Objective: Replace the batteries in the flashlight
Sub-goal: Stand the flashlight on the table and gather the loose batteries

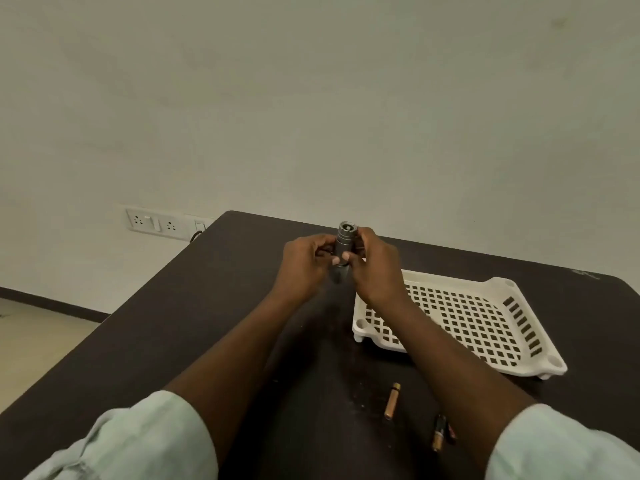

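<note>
Both hands, left hand (304, 263) and right hand (372, 265), pinch flashlight (344, 242). Step: likely twisting cap. Next: steady grip, turn. Batteries (392, 400) wait on table (207, 323).

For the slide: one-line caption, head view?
Both hands grip an upright flashlight above the table; batteries lie near a white tray.

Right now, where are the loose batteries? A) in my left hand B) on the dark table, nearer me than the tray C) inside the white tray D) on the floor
B: one battery lies bare on the table and more batteries lie beside it, all nearer than the white tray, while both the left hand and the right hand hold the flashlight.
</note>
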